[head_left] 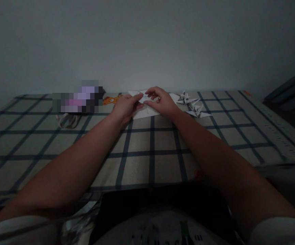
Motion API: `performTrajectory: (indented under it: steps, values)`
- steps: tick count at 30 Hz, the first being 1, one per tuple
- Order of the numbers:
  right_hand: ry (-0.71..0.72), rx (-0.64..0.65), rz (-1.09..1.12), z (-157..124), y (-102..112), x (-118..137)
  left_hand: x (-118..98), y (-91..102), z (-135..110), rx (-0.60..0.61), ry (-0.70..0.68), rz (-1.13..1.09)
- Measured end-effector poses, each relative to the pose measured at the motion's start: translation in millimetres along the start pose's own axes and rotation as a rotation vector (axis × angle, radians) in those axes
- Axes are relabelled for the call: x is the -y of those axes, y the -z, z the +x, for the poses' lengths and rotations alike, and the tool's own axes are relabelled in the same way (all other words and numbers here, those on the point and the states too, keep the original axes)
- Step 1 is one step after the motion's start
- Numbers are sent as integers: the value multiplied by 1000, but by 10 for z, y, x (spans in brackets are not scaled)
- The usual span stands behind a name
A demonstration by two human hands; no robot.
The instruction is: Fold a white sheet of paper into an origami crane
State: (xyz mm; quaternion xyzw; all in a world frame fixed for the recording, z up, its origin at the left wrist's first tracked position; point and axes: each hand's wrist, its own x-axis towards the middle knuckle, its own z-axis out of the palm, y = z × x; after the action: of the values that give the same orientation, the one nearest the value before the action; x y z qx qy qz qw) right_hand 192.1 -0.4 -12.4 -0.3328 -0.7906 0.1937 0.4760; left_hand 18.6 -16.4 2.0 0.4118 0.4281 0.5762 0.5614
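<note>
A white sheet of paper (144, 113) lies on the checked cloth (142, 160) near the far wall. My left hand (125, 106) rests on its left side, with finger and thumb pinched on a raised fold. My right hand (160, 100) presses on the paper from the right, its fingers curled onto the same fold. Both forearms reach out over the cloth from the near edge.
Several folded paper cranes (193, 104) sit just right of the sheet. A blurred-out object (79, 98) and a loop of ribbon or cord (68, 120) lie to the left. A plain wall rises behind. Dark furniture (292, 98) stands at the far right.
</note>
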Motion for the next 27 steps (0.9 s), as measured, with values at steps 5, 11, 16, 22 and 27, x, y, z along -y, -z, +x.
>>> performTrajectory:
  steps: [5, 11, 16, 22, 27]
  values:
    - [177, 48, -113, 7, 28, -50, -13, -30, -34, 38, 33, -39]
    - [206, 23, -133, 16, 46, -140, -19, 0, -12, 59, 63, -15]
    - [223, 25, -154, 10, 46, -156, 7, 31, 11, 101, 21, -22]
    - [225, 55, -202, 28, 46, -153, -26, -10, -24, 82, 37, 4]
    - [169, 13, -177, 41, 46, -141, -16, 0, -43, 151, 5, 1]
